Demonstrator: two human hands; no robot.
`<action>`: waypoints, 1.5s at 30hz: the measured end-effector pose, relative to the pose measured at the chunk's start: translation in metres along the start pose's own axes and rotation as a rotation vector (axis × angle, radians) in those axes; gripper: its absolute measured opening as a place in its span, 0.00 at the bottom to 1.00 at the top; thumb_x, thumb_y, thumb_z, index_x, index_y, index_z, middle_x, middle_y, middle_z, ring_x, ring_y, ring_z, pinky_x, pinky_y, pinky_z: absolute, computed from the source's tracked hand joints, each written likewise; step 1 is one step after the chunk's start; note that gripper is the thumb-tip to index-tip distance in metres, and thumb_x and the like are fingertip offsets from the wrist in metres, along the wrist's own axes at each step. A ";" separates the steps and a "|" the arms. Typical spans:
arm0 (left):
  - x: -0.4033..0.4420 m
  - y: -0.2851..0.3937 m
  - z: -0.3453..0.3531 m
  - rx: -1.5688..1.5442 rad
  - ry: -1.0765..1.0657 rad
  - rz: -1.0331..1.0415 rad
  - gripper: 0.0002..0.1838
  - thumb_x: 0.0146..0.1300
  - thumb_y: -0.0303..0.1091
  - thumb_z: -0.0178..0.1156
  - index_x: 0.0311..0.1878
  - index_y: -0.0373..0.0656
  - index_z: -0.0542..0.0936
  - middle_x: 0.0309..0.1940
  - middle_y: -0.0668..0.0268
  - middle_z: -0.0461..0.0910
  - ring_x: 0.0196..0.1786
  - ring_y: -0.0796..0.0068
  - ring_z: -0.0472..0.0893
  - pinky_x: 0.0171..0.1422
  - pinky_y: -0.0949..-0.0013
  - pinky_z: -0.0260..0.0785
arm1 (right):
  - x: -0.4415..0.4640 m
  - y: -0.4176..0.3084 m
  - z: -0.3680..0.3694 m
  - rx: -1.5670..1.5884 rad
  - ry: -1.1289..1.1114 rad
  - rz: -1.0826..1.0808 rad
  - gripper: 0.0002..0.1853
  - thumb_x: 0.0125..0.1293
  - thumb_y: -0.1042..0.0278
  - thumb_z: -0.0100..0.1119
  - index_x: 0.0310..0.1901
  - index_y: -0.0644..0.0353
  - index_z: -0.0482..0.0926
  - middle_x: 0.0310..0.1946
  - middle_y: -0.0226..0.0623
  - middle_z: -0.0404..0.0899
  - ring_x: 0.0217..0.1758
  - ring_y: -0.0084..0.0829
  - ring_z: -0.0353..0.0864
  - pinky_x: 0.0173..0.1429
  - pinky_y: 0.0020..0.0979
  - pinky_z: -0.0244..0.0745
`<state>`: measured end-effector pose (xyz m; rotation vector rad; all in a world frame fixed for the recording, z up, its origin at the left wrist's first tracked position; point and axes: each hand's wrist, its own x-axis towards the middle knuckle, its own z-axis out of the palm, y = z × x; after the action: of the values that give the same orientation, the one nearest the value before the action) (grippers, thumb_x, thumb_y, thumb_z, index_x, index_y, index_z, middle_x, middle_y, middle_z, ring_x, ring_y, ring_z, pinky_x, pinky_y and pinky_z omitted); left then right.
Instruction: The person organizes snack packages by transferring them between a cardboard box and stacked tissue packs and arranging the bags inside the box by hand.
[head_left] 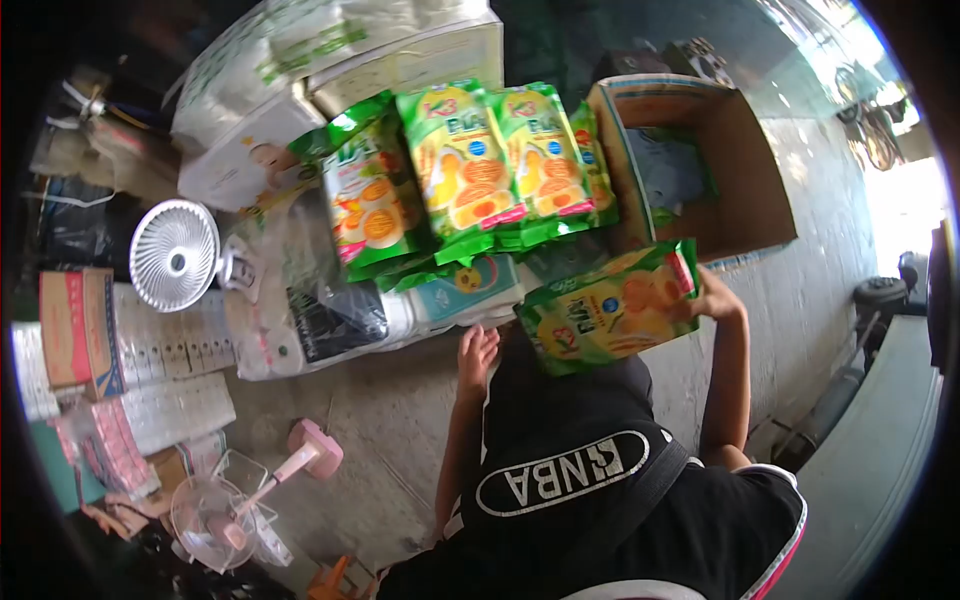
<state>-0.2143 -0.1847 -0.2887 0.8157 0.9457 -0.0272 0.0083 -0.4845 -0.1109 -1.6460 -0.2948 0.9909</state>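
My right hand (716, 297) grips one end of a green and orange snack pack (610, 308), which is tilted in front of my body. Fingers apart, my left hand (478, 347) holds nothing and is near the front edge of the stacked goods, below a teal packet (470, 290). Similar packs stand in a row behind: a snack pack (462, 165) in the middle, another pack (543, 155) to its right, and a white-fronted pack (368, 205) leaning at the left. An open cardboard box (700, 180) stands right of the row, with something bluish and green inside.
A white fan (175, 255) stands to the left of the plastic-wrapped goods (265, 320). White boxes (405, 65) are at the back. A pink fan (315, 450) and stacked cartons (165, 330) are at lower left. A grey-green surface (880, 450) lies at right.
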 end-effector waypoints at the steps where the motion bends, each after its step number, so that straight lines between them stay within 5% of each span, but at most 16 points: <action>1: 0.006 0.004 0.011 -0.048 -0.048 0.059 0.21 0.61 0.50 0.50 0.49 0.45 0.67 0.43 0.62 0.76 0.48 0.71 0.75 0.50 0.68 0.65 | -0.010 -0.009 -0.015 -0.066 0.000 -0.053 0.37 0.33 0.78 0.68 0.52 0.67 0.67 0.38 0.34 0.74 0.40 0.24 0.72 0.45 0.27 0.71; 4: 0.034 0.021 0.026 -0.232 -0.055 -0.134 0.23 0.58 0.56 0.51 0.40 0.43 0.69 0.38 0.61 0.77 0.42 0.70 0.77 0.46 0.69 0.67 | -0.046 -0.015 -0.049 0.152 0.314 -0.103 0.40 0.31 0.70 0.70 0.53 0.67 0.66 0.40 0.35 0.74 0.42 0.26 0.74 0.43 0.27 0.72; 8: 0.048 0.002 0.029 -0.134 -0.012 -0.062 0.22 0.59 0.55 0.49 0.42 0.44 0.70 0.38 0.62 0.78 0.40 0.73 0.77 0.44 0.72 0.67 | -0.062 0.006 -0.115 0.028 0.596 -0.395 0.38 0.36 0.68 0.66 0.54 0.65 0.65 0.44 0.38 0.73 0.44 0.31 0.76 0.42 0.28 0.74; 12: 0.029 -0.005 0.066 0.186 -0.479 -0.277 0.21 0.63 0.52 0.44 0.49 0.45 0.70 0.41 0.65 0.78 0.41 0.78 0.77 0.44 0.76 0.65 | -0.011 -0.083 -0.115 0.014 0.430 -0.214 0.30 0.40 0.78 0.60 0.52 0.66 0.68 0.44 0.42 0.74 0.43 0.30 0.76 0.42 0.29 0.73; 13: 0.017 -0.003 0.083 0.200 -0.555 -0.247 0.23 0.63 0.51 0.45 0.53 0.43 0.67 0.45 0.64 0.76 0.45 0.78 0.75 0.49 0.76 0.63 | 0.018 -0.103 -0.116 -0.149 0.332 -0.188 0.28 0.40 0.78 0.60 0.50 0.66 0.70 0.42 0.42 0.76 0.41 0.29 0.77 0.42 0.28 0.73; 14: 0.010 -0.003 0.100 0.248 -0.695 -0.145 0.25 0.62 0.51 0.48 0.55 0.42 0.65 0.47 0.63 0.74 0.47 0.77 0.74 0.51 0.75 0.62 | 0.048 -0.128 -0.121 -0.162 -0.097 -0.154 0.23 0.37 0.78 0.62 0.42 0.67 0.75 0.36 0.41 0.78 0.37 0.28 0.78 0.40 0.27 0.72; 15: 0.006 0.001 0.118 0.295 -0.828 -0.033 0.27 0.61 0.51 0.50 0.56 0.41 0.64 0.49 0.63 0.73 0.50 0.76 0.72 0.54 0.74 0.61 | 0.078 -0.146 -0.118 -0.320 -0.239 -0.025 0.18 0.37 0.77 0.65 0.36 0.67 0.77 0.30 0.37 0.79 0.34 0.27 0.78 0.39 0.25 0.72; 18: -0.007 0.028 0.171 0.167 -0.934 0.121 0.31 0.61 0.51 0.50 0.61 0.42 0.57 0.53 0.58 0.70 0.55 0.70 0.69 0.59 0.69 0.60 | 0.177 -0.157 -0.117 -0.614 -0.328 0.059 0.16 0.43 0.72 0.67 0.35 0.67 0.77 0.28 0.34 0.79 0.33 0.25 0.78 0.36 0.25 0.73; 23: 0.016 0.034 0.237 0.178 -0.702 0.300 0.31 0.60 0.55 0.49 0.56 0.39 0.64 0.50 0.60 0.72 0.54 0.70 0.71 0.59 0.68 0.60 | 0.306 -0.132 -0.129 -0.491 -0.558 0.446 0.13 0.50 0.70 0.65 0.37 0.64 0.78 0.28 0.33 0.79 0.32 0.20 0.78 0.32 0.26 0.74; 26: 0.016 0.031 0.251 -0.094 -0.575 0.150 0.28 0.61 0.57 0.46 0.44 0.37 0.74 0.43 0.59 0.77 0.49 0.70 0.75 0.57 0.69 0.63 | 0.313 -0.135 -0.105 -0.523 -0.575 0.331 0.14 0.51 0.66 0.65 0.39 0.61 0.78 0.28 0.30 0.79 0.32 0.18 0.77 0.29 0.23 0.72; 28: 0.020 0.030 0.249 -0.161 -0.525 0.160 0.27 0.60 0.55 0.48 0.43 0.37 0.73 0.42 0.59 0.77 0.48 0.71 0.75 0.55 0.70 0.64 | 0.325 -0.130 -0.104 -0.664 -0.496 0.155 0.22 0.51 0.63 0.66 0.47 0.62 0.75 0.36 0.31 0.79 0.40 0.21 0.77 0.42 0.21 0.72; 31: 0.023 0.026 0.249 -0.212 -0.324 0.180 0.23 0.58 0.52 0.54 0.39 0.38 0.73 0.39 0.59 0.78 0.44 0.72 0.77 0.51 0.72 0.67 | 0.340 -0.109 -0.111 -0.662 -0.536 0.028 0.22 0.48 0.58 0.68 0.45 0.57 0.76 0.29 0.24 0.78 0.31 0.15 0.74 0.32 0.18 0.68; 35: 0.027 0.029 0.249 -0.118 -0.126 0.234 0.19 0.56 0.47 0.59 0.37 0.38 0.73 0.33 0.61 0.78 0.38 0.73 0.79 0.44 0.75 0.70 | 0.336 -0.094 -0.113 -0.613 -0.510 -0.205 0.25 0.46 0.52 0.69 0.47 0.53 0.77 0.34 0.24 0.79 0.36 0.13 0.72 0.36 0.19 0.67; 40: 0.034 0.026 0.253 0.110 -0.019 0.323 0.25 0.54 0.55 0.57 0.37 0.38 0.74 0.31 0.61 0.78 0.35 0.74 0.78 0.40 0.74 0.70 | 0.311 -0.083 -0.103 -0.988 -0.195 -0.405 0.27 0.50 0.46 0.61 0.48 0.57 0.75 0.38 0.42 0.79 0.42 0.35 0.77 0.45 0.32 0.70; 42: 0.036 0.027 0.254 0.152 -0.003 0.317 0.25 0.55 0.55 0.57 0.37 0.38 0.74 0.30 0.62 0.78 0.34 0.74 0.78 0.39 0.74 0.70 | 0.302 -0.075 -0.095 -1.119 0.021 -0.499 0.34 0.50 0.40 0.57 0.55 0.55 0.69 0.46 0.49 0.74 0.52 0.46 0.71 0.56 0.43 0.62; 45: 0.041 0.030 0.256 0.161 0.041 0.276 0.25 0.56 0.55 0.55 0.38 0.38 0.73 0.29 0.63 0.77 0.33 0.75 0.77 0.37 0.74 0.69 | 0.268 -0.066 -0.072 -1.120 0.179 -0.602 0.40 0.49 0.38 0.56 0.61 0.51 0.59 0.53 0.48 0.69 0.61 0.47 0.61 0.64 0.49 0.50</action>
<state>0.0026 -0.3117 -0.2192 1.0935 0.8703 0.1546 0.2456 -0.3372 -0.1710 -2.3700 -1.3021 0.1526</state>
